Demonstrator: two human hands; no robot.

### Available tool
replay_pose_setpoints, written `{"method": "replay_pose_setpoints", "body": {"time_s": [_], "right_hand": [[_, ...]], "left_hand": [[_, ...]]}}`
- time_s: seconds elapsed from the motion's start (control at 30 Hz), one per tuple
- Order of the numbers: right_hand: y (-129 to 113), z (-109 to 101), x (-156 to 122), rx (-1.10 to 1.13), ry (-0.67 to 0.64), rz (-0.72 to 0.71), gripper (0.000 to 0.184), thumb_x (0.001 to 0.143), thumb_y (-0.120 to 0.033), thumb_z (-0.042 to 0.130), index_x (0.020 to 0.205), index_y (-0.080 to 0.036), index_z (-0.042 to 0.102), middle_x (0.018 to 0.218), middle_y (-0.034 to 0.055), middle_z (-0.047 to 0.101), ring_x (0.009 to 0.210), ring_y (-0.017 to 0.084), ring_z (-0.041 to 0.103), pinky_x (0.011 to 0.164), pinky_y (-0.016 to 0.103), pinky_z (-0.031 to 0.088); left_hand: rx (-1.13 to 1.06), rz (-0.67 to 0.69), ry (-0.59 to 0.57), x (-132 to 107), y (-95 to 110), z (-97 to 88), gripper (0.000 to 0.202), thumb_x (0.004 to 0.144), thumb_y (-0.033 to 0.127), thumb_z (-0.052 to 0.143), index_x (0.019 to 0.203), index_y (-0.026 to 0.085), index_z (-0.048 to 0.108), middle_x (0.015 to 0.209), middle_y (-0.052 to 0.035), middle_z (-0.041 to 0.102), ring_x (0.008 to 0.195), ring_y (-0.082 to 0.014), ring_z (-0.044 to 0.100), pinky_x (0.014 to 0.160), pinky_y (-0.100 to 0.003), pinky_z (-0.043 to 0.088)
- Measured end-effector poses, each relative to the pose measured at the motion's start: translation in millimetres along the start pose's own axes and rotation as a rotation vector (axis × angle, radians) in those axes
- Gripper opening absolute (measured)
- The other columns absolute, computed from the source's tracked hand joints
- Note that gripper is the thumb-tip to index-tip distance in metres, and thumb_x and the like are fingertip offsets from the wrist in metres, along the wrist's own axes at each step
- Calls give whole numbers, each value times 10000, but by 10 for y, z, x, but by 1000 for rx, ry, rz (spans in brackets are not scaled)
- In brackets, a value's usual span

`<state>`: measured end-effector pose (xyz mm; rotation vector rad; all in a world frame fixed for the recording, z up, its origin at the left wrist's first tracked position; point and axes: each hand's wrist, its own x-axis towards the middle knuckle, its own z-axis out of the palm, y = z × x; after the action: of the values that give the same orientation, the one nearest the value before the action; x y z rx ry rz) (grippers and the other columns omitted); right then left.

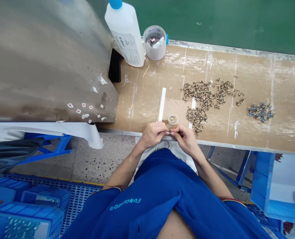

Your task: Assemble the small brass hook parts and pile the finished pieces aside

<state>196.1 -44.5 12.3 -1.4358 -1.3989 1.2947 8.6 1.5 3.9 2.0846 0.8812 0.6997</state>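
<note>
- Left hand: closed on a tiny metal part (too small to make out), at the bench edge
- Small cup: just beyond the hands
- Right hand: pinching that same part
- Brass bits: heaped nearby
- Blue bits: farther right

- You have two hands: one left hand, one right hand
- One bottle
- One tub
- One small cup
- Two white strips
- One pile of blue parts
- Brass parts: too many to count
</note>
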Motion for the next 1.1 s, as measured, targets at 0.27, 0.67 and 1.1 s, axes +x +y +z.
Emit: {"method": "replay_pose_setpoints", "body": {"time_s": [0.27,0.67,1.1], "right_hand": [[4,-4,25,18,-16,30,211,887,-413,624,788,-227,610,778,34,694,696,179,629,572,272,477],[23,-61,1,85,-43,63,231,917,-443,603,900,-218,651,745,21,690,598,163,617,578,294,509],[-25,1,10,-51,-35,-51,176,945,-330,552,812,-224,597,690,14,679,643,177,650,638,288,491]], "left_hand": [[-18,12,16,27,24,-26,288,1001,244,497,784,171,671,722,-25,652,698,-156,595,687,-273,460],[11,39,12,29,44,-42,346,1041,346,475,835,170,690,731,-32,651,714,-156,595,691,-265,445],[-39,25,58,34,76,-38,273,972,187,526,738,171,666,673,-10,642,656,-139,569,660,-253,437]]}}
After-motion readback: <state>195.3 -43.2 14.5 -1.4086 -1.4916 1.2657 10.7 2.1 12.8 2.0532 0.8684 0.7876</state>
